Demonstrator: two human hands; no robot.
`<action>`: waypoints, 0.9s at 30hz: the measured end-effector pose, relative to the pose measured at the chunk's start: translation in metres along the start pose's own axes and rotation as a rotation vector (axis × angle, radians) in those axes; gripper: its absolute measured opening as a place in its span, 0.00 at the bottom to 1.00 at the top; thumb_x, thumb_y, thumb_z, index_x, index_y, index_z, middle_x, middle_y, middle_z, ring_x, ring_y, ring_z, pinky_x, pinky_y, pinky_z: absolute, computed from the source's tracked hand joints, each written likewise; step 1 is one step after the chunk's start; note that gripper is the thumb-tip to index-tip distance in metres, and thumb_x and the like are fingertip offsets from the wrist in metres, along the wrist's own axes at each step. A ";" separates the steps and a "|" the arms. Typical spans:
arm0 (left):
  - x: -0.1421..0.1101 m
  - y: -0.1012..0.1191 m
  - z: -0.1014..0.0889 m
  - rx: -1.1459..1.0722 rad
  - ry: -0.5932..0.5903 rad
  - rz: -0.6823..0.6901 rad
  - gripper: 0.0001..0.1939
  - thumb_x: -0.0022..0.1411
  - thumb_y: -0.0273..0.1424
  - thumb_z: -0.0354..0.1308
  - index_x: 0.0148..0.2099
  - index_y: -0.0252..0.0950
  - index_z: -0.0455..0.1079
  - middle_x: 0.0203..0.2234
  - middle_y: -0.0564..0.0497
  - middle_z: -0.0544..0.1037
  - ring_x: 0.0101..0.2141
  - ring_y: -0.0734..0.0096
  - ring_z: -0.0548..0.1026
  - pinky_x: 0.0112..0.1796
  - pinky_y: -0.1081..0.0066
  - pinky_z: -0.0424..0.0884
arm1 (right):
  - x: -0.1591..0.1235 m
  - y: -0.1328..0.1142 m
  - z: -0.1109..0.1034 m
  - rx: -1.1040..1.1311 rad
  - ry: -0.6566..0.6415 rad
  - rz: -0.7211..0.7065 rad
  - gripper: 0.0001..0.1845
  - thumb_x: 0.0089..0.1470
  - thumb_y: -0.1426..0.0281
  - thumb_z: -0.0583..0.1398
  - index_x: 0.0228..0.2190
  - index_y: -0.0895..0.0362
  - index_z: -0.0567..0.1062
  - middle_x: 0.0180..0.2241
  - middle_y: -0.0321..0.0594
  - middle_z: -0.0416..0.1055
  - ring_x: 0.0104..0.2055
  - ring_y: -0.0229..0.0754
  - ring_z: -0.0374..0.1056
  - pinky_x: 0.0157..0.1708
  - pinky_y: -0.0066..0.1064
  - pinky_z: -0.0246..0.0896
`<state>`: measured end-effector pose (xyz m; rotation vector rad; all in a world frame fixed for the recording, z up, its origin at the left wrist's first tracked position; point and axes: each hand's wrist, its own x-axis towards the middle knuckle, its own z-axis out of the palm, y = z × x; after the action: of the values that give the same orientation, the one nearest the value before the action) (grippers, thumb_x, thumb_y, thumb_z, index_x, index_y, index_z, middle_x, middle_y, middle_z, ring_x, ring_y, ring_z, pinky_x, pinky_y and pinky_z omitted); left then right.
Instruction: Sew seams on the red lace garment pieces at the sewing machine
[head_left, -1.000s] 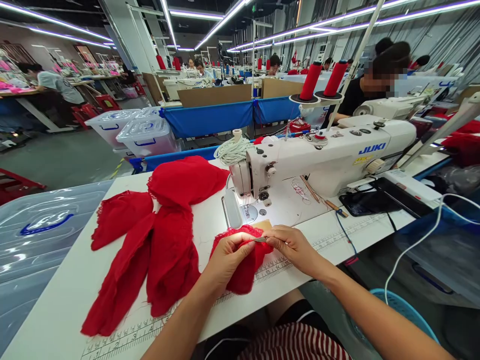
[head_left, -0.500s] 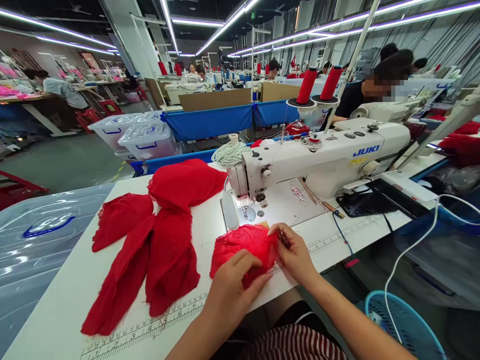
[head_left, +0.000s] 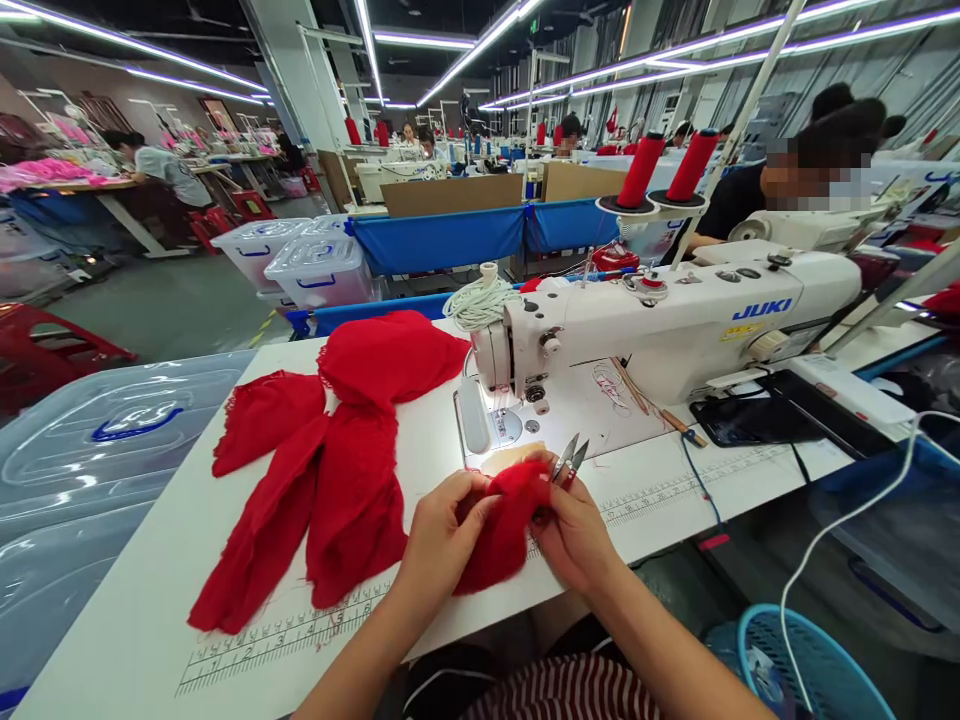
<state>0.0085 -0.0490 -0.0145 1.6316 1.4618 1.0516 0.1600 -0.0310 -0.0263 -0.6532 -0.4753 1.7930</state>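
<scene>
A small red fabric piece [head_left: 495,545] is held up off the table edge between both hands, in front of the sewing machine [head_left: 652,325]. My left hand [head_left: 442,535] pinches its left upper edge between thumb and fingers. On the other side, my right hand [head_left: 576,535] is closed on thread snips [head_left: 570,460], blades pointing up and away, and its fingers also grip the fabric. A beige scrap [head_left: 514,458] lies just behind the cloth. Larger red fabric pieces [head_left: 352,500] with lacy edges are spread over the left of the white table [head_left: 150,590].
Behind the machine stand two red thread spools [head_left: 641,170]. A phone [head_left: 739,420] and a wooden-handled tool [head_left: 682,427] lie to the right. Lidded plastic bins [head_left: 97,470] flank the table at left; a blue basket [head_left: 806,640] is below right. A co-worker [head_left: 731,205] sits beyond.
The red piece has gone from lying spread near the needle plate to being lifted and folded between the hands. The snips' blades now show above my right hand. The view has shifted slightly left.
</scene>
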 end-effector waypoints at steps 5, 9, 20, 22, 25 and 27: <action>0.011 0.003 -0.011 0.123 0.062 0.083 0.10 0.62 0.33 0.50 0.32 0.38 0.70 0.27 0.53 0.73 0.32 0.68 0.70 0.35 0.69 0.64 | 0.004 -0.001 0.001 -0.083 0.204 -0.133 0.16 0.42 0.59 0.68 0.31 0.55 0.75 0.24 0.32 0.70 0.26 0.34 0.65 0.27 0.26 0.62; 0.016 0.006 -0.016 0.231 0.038 0.177 0.12 0.63 0.31 0.49 0.34 0.40 0.73 0.26 0.53 0.70 0.32 0.68 0.69 0.35 0.69 0.64 | 0.006 -0.004 0.000 -0.209 0.163 -0.070 0.19 0.39 0.55 0.69 0.26 0.57 0.74 0.21 0.33 0.69 0.23 0.35 0.64 0.24 0.28 0.61; 0.032 0.001 -0.006 -0.057 -0.007 -0.066 0.11 0.63 0.38 0.47 0.31 0.39 0.62 0.23 0.56 0.69 0.27 0.70 0.69 0.31 0.70 0.65 | 0.014 -0.006 -0.004 -0.204 0.214 -0.056 0.19 0.35 0.61 0.72 0.22 0.58 0.70 0.16 0.27 0.61 0.18 0.29 0.56 0.20 0.23 0.54; 0.031 0.001 -0.004 -0.123 -0.038 -0.068 0.09 0.62 0.39 0.49 0.37 0.39 0.63 0.27 0.56 0.70 0.26 0.72 0.67 0.30 0.71 0.65 | 0.014 -0.006 -0.005 -0.240 0.212 -0.054 0.21 0.36 0.59 0.71 0.22 0.58 0.68 0.12 0.23 0.54 0.15 0.26 0.47 0.16 0.21 0.43; 0.030 0.000 -0.001 -0.199 -0.099 -0.092 0.14 0.57 0.37 0.58 0.43 0.38 0.63 0.28 0.57 0.69 0.22 0.77 0.61 0.25 0.74 0.62 | 0.014 -0.007 -0.004 -0.290 0.203 -0.062 0.22 0.38 0.56 0.70 0.22 0.57 0.68 0.11 0.23 0.52 0.15 0.26 0.43 0.15 0.21 0.38; 0.030 -0.001 0.001 -0.227 -0.113 -0.105 0.15 0.54 0.36 0.60 0.43 0.37 0.63 0.27 0.57 0.69 0.21 0.79 0.60 0.24 0.75 0.61 | 0.013 -0.007 -0.003 -0.310 0.204 -0.065 0.22 0.38 0.55 0.69 0.22 0.57 0.67 0.10 0.23 0.53 0.15 0.26 0.44 0.16 0.21 0.39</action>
<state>0.0100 -0.0193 -0.0122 1.4156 1.2893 1.0099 0.1642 -0.0162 -0.0273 -1.0133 -0.6335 1.5839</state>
